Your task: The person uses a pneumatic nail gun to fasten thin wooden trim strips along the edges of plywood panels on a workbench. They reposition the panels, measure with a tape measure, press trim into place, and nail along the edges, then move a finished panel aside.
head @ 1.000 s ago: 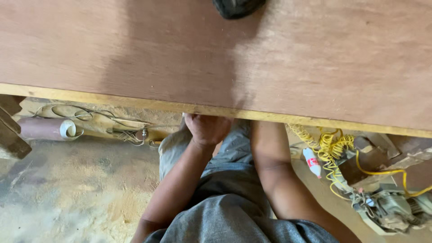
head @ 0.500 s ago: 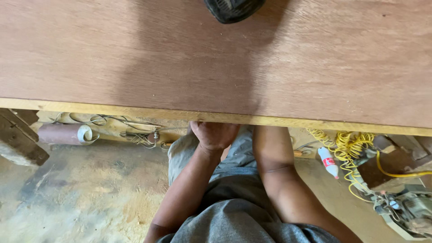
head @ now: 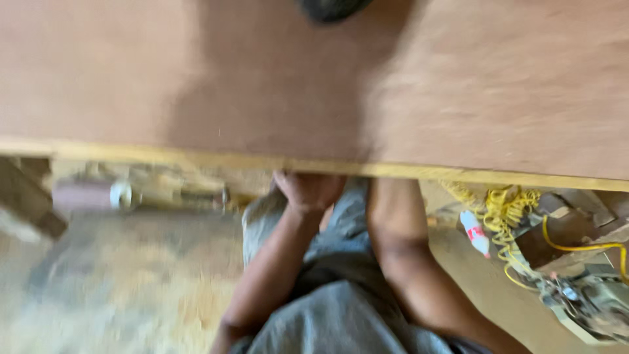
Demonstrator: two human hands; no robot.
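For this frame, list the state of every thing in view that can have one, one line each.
Plywood board: lies flat, front edge toward the person.
Left hand: at the board's front edge, fingers curled under it; grip hidden.
Right hand: hidden under the board, only the forearm shows.
Yellow cord: loosely coiled on the floor.
Small white bottle: lying on its side.
Roll: lying on its side, blurred.

A wide reddish-brown plywood board (head: 314,85) lies flat, pale edge nearest.
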